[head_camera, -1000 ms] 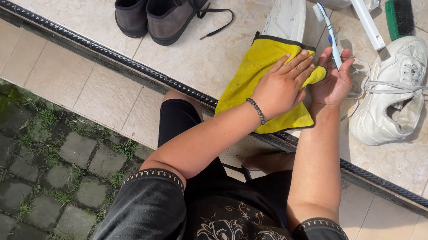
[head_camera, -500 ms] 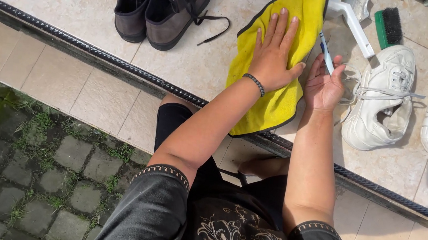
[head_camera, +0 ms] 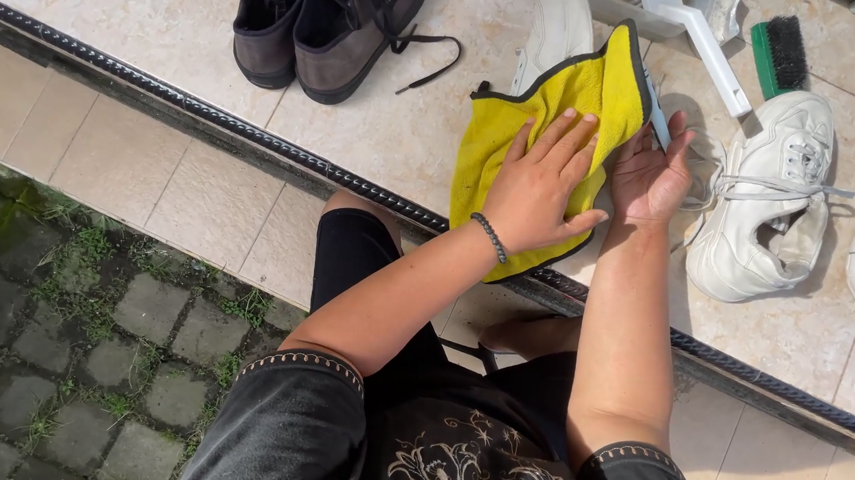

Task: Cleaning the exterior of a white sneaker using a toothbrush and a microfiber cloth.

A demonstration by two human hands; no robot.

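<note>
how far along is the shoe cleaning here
Done: hard to say; no shoe looks plainly finished. In hand: the left hand lies flat on the yellow cloth, and the right hand holds a thin blue-and-white tool, likely a toothbrush, at the cloth's edge. Left: the white sneaker lies unlaced beside the green scrub brush, and the dark shoes sit untouched.

left hand (head_camera: 542,183) flat, fingers spread, pressing on the yellow cloth (head_camera: 515,136) at centre. right hand (head_camera: 653,176) just beside it at three o'clock, palm up, a small blue-and-white tool (head_camera: 656,119) pinched at its fingertips. white sneaker (head_camera: 771,199) further toward three o'clock, green brush (head_camera: 780,49) at one o'clock, dark shoes (head_camera: 328,18) at eleven o'clock.
</note>
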